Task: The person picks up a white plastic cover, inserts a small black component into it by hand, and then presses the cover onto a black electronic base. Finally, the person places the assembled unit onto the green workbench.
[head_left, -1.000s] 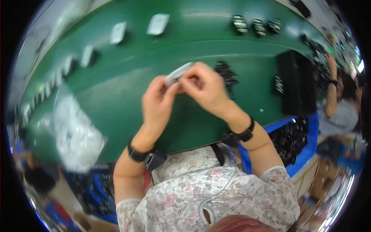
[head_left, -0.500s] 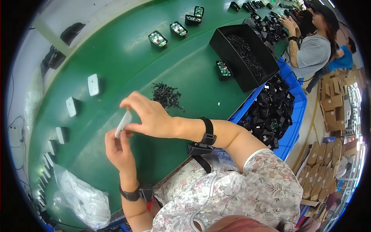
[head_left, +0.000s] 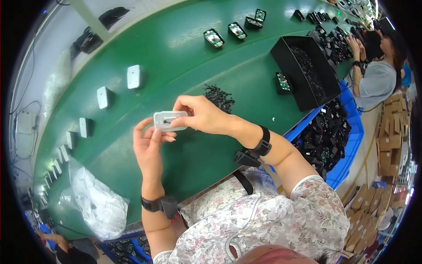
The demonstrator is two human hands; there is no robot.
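Observation:
A white, rounded rectangular plastic cover (head_left: 159, 119) is held up over the table, its hollow side toward me. A small dark part (head_left: 166, 122) shows on its face. My left hand (head_left: 148, 147) grips the cover's left end between thumb and fingers. From the right, my right hand (head_left: 203, 115) closes on the other end, its thumb across the face and the index finger at the far edge. Whether another small part is under that thumb, I cannot tell. Just beyond my right hand lies a loose pile of small black parts (head_left: 220, 97).
White-topped units (head_left: 133, 76) line the green table's (head_left: 184, 70) left side. Open circuit-board housings (head_left: 214, 38) stand at the back, another (head_left: 283, 82) beside a black bin (head_left: 281, 53). A plastic bag (head_left: 99, 200) lies near left; a blue crate (head_left: 351, 136) right. A co-worker (head_left: 378, 79) sits far right.
The cover has turned from nearly edge-on to showing its broad hollow face. My right hand has brought its thumb onto it. The whole view has shifted, moving the table rightward in the picture.

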